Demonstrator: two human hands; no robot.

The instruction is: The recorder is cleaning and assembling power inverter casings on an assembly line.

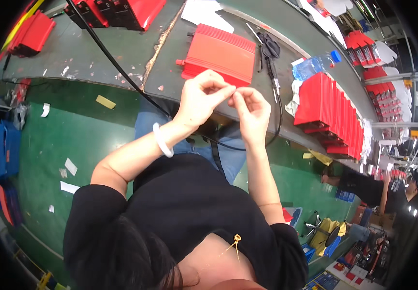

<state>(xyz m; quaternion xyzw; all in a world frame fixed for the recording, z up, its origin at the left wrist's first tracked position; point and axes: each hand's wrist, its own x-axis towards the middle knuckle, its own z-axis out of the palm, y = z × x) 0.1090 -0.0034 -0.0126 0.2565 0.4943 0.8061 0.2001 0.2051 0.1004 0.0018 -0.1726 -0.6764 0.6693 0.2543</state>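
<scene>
My left hand point(200, 98), with a white bangle point(162, 140) on its wrist, is closed in a pinch near the bench's front edge. Its fingertips meet those of my right hand point(254, 112), also pinched. Whatever lies between the fingertips is too small to make out. Just beyond both hands, a red ribbed metal casing point(222, 50) rests on the bench, its near edge partly covered by my left hand. To its right lies a dark hand tool point(269, 53) with a black cable, which I cannot identify more exactly.
Along the right of the bench point(168, 72) stands a row of red casings point(332, 113), beside a clear bottle with a blue cap point(315, 66). More red casings point(122, 12) stand at the far left. A black cable point(114, 60) crosses the bench. Another person point(368, 186) is at the right.
</scene>
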